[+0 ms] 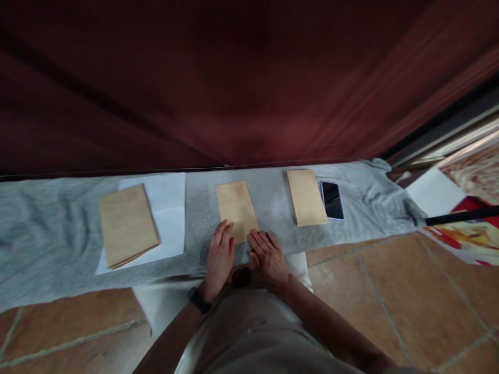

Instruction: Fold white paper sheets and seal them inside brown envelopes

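Note:
A brown paper envelope (236, 205) lies flat in the middle of the narrow, grey-cloth-covered surface (268, 195), with a faint printed mark near its far end. My left hand (221, 254) rests on its near left corner, fingers stretched out. On the near right corner lies my right hand (268, 255), its fingers extended and flat. Neither hand grips anything. To the left, a stack of larger brown envelopes (127, 223) sits on white paper sheets (169, 223). Over on the right is a neat stack of brown envelopes (306, 197).
A phone (332, 200) with a dark screen lies beside the right stack. Dark red fabric (249, 104) hangs along the far edge. At far right are a white sheet (436, 191) and a colourful printed sheet (468, 236). Brown floor tiles (362, 291) show below.

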The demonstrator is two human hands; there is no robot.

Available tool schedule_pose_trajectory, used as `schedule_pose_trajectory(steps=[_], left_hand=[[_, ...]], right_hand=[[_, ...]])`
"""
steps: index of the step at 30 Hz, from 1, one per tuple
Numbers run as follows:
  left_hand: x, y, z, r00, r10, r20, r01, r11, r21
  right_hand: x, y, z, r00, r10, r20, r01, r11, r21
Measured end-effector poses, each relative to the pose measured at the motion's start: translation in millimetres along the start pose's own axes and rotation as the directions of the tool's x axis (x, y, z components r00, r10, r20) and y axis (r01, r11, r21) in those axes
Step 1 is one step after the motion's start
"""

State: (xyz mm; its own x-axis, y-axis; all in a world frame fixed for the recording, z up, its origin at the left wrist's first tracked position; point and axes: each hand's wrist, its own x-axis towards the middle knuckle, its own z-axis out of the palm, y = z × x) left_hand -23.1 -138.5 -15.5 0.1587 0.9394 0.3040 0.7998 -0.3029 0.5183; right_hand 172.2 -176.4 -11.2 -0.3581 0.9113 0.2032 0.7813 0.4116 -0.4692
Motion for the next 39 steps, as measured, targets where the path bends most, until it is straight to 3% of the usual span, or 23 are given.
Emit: schedule_pose_trajectory(steps=[8, 13, 16, 18, 20, 24, 28, 31, 33, 34, 37, 39], left_hand=[[-3.8, -11.1, -9.7, 0.982, -0.175, -0.065, 0.185, 0.964, 0.190], [0.3, -13.4, -2.8, 0.982, -0.174, -0.068, 0.184, 0.966, 0.180], [1.3, -9.3, -2.3, 0.962, -0.271, -0.024, 0.272, 0.953, 0.135], [3.2, -9.5, -3.6, 0.933, -0.361, -0.003, 0.361, 0.932, 0.047], [6.6, -12.5, -4.6, 0.897, -0.441, 0.039, 0.442, 0.885, -0.145], [16.1, -11.8, -3.7, 0.847, -0.488, 0.212, 0.516, 0.655, -0.551], [27.4, 19.0, -11.3, 0.877, -0.398, 0.268, 0.468, 0.589, -0.658], [37.7, 52.3, -28.9, 0.930, -0.299, 0.212, 0.358, 0.617, -0.701], [44.5, 67.3, -42.3, 0.962, -0.236, 0.135, 0.264, 0.693, -0.671], [47.6, 70.3, -48.0, 0.973, -0.214, 0.087, 0.220, 0.740, -0.636], [55.8, 58.8, -55.4, 0.984, -0.159, -0.074, 0.108, 0.882, -0.459], [61.1, 37.9, -51.1, 0.984, -0.104, -0.146, 0.052, 0.945, -0.324]], right_hand=[[2.8, -7.6, 5.3, 0.998, 0.029, -0.058, -0.030, 0.999, -0.030], [11.9, -15.1, 14.0, 0.995, 0.049, -0.086, -0.056, 0.995, -0.079], [16.6, -18.6, 21.0, 0.994, 0.075, -0.078, -0.083, 0.991, -0.105], [18.7, -20.3, 26.0, 0.993, 0.095, -0.076, -0.104, 0.988, -0.112], [20.1, -22.0, 29.5, 0.990, 0.116, -0.076, -0.124, 0.986, -0.110], [24.0, -25.6, 25.6, 0.986, 0.146, -0.084, -0.155, 0.983, -0.103], [32.9, -28.1, 6.3, 0.976, 0.198, -0.093, -0.203, 0.978, -0.052], [43.3, -27.6, -8.1, 0.953, 0.287, -0.100, -0.265, 0.947, 0.183], [50.9, -26.4, -12.8, 0.913, 0.402, -0.070, -0.323, 0.816, 0.480], [54.3, -25.8, -13.2, 0.881, 0.473, -0.023, -0.349, 0.681, 0.643], [60.5, -24.4, -8.2, 0.777, 0.590, 0.220, -0.346, 0.110, 0.932], [60.7, -24.1, -1.7, 0.747, 0.571, 0.342, -0.312, -0.153, 0.938]])
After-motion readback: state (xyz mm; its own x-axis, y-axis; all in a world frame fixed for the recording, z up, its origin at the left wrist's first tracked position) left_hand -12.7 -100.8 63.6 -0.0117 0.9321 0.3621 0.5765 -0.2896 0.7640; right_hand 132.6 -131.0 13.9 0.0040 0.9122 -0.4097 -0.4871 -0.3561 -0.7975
